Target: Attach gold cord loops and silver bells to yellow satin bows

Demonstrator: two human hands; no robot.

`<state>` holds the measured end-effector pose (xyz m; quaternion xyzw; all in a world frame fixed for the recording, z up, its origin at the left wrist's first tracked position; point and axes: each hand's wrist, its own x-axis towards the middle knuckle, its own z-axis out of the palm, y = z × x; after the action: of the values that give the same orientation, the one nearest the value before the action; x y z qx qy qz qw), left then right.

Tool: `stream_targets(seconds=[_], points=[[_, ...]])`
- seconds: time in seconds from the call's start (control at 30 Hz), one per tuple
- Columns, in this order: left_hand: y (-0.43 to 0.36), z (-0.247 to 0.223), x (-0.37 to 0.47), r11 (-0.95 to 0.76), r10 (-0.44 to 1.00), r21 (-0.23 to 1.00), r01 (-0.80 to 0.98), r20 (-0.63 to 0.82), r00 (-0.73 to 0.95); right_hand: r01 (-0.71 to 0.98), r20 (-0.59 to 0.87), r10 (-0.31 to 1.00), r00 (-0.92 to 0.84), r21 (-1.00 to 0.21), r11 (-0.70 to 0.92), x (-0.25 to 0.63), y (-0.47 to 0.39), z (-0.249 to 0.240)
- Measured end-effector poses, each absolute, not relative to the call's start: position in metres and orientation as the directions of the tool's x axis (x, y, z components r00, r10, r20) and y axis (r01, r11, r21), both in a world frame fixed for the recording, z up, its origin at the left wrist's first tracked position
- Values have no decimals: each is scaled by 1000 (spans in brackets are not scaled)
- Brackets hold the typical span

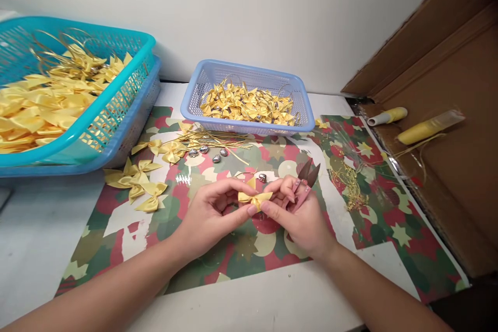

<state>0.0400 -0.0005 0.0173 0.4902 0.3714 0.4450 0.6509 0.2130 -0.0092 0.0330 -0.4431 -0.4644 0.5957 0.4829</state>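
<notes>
We note yellow satin ribbon bow [254, 199] pinched betw. L hand [212, 208] & R hand [307, 220]; latter also grips pink-handled dark-bladed metal snips [313, 176]. Risk: bow nicked if R hand twists blades inward.

Access: over the patterned sheet [221, 262] on the near side of the left hand [213, 207]. Obstructions: bells [217, 158] and gold wires [218, 141] beyond it, loose bows [135, 180] to its left; scissor blades [305, 169] beyond the right hand [305, 220], threads [353, 189] to its right.
</notes>
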Motion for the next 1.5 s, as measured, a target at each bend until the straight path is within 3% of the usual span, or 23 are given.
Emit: stream_targets(seconds=[0.43,0.8,1.1,1.23,1.33,1.5], points=[[0,15,41,151,948,963,-224,-76,310,-76,66,988,-138,-996,56,213,-9,29],[2,19,39,-98,941,989,-112,129,314,135,238,967,-87,-959,248,215,-14,29],[1,22,39,-122,935,989,-84,143,325,312,468,871,-148,-814,490,218,-12,35],[0,24,41,-175,932,984,-18,172,318,378,622,747,-232,-650,659,221,-11,37],[0,25,42,-218,923,976,1,205,324,395,650,680,-339,-557,730,223,-10,37],[-1,24,42,-261,915,965,22,240,324,422,651,663,-370,-517,744,224,-8,35]])
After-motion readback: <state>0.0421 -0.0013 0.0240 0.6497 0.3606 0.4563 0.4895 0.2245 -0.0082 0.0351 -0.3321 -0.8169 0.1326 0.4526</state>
